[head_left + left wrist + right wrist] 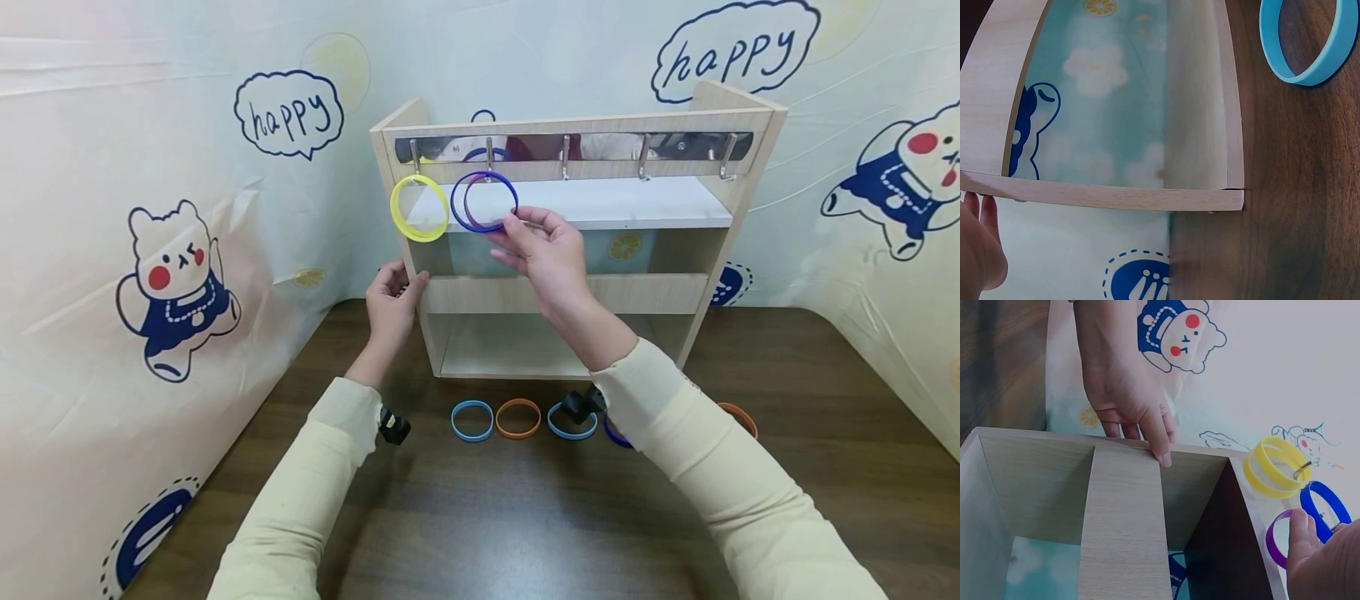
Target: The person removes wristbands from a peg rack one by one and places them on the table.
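Observation:
My right hand (pixel 551 258) pinches the lower right edge of a dark blue ring (pixel 453 202) in front of the second hook from the left. A purple ring (pixel 1270 540) sits just behind it by the fingertips, partly covered; whether it is held or hung I cannot tell. On the leftmost hook hangs a yellow ring (pixel 395 210), its band looking doubled in the right wrist view. My left hand (pixel 392 304) grips the left side panel of the small wooden shelf (pixel 562 293), thumb over the front edge and fingers along the outside.
Several rings lie on the brown table before the shelf: light blue (pixel 472 438), orange (pixel 517 436), another light blue, a dark blue one partly under the right sleeve (pixel 675 417), and an orange one (pixel 742 416) farther right. Three more hooks line the shiny rail (pixel 607 148). Printed cloth hangs behind.

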The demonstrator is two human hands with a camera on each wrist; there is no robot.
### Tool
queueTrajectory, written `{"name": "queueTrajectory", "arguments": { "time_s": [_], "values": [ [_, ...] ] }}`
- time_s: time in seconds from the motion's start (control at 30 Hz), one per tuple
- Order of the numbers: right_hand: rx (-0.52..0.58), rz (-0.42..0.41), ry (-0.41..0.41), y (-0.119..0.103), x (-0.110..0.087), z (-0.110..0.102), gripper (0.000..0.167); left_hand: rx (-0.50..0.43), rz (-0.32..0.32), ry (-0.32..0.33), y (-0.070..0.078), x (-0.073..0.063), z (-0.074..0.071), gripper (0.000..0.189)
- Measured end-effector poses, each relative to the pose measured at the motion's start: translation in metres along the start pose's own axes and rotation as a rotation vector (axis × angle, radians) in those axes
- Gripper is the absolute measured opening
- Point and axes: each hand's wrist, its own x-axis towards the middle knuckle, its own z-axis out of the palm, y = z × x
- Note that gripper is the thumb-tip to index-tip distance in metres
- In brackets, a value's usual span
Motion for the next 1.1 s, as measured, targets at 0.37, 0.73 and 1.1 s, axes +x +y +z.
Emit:
{"name": "queueTrajectory", "arguments": {
  "time_s": [0.37,0.73,1.1],
  "values": [
    [0.027,0.001,-0.036,-0.008,-0.009,0.0,0.015,0.007,-0.001,0.009,-0.008,0.003,-0.002,0.032],
    [-0.055,0.014,-0.072,-0.004,-0.021,-0.014,0.023,0.01,0.017,0.03,-0.033,0.012,-0.003,0.029],
    [-0.127,0.063,-0.124,0.006,-0.033,-0.031,0.021,0.0,-0.004,0.017,-0.024,0.01,-0.003,0.029]
  ]
}}
